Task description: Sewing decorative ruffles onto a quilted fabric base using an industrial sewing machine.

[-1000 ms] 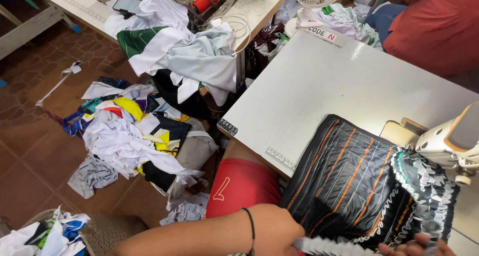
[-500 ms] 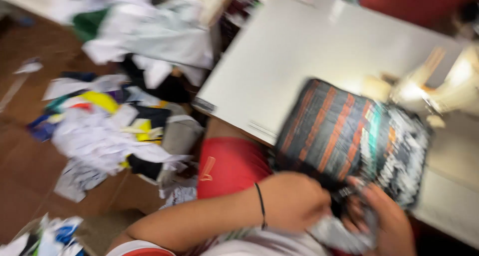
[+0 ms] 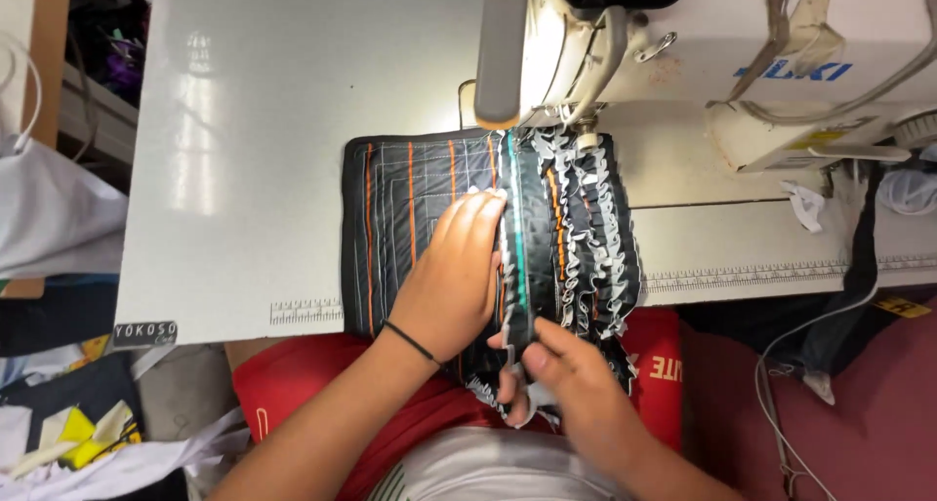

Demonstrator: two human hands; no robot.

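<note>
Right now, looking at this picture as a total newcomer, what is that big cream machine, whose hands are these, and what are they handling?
The picture comes from a camera worn on the person's head, looking down. The cream machine is a sewing machine standing on a white table. Under it lies a dark striped cloth with a ruffled grey and black trim. The left hand lies flat on the cloth, pressing it down. The right hand pinches the near edge of the trim. No robot here, only bare hands.
</note>
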